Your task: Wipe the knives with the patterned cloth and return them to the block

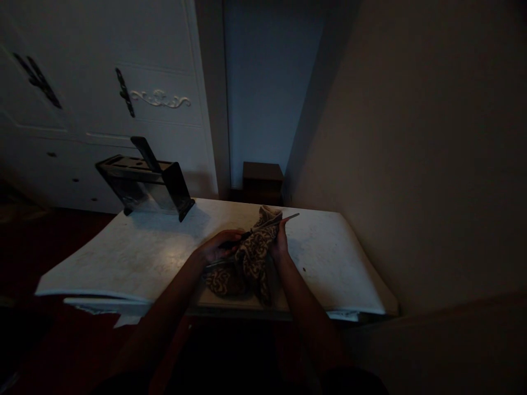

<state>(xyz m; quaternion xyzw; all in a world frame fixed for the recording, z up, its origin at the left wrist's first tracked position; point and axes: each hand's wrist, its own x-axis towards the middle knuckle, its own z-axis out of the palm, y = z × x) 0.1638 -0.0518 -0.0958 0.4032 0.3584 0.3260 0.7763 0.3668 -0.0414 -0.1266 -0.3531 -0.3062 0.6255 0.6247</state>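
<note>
My left hand (217,247) is closed around the dark handle of a knife, held above the tabletop. The knife's blade (293,216) points right and slightly away, its tip showing past the cloth. A brown patterned cloth (256,253) is folded about the middle of the blade and hangs down to the table. My right hand (280,242) is closed on the cloth and blade from the right side. Under my left hand, a thin light strip lies beside the cloth's lower part; its kind is too dim to make out.
A knife block (154,189) with one black handle sticking out stands at the back left of the white table (152,258). A small dark spot (304,269) marks the tabletop. Behind are a white wardrobe (164,49) and a brown box (262,173); a wall (411,164) rises at right.
</note>
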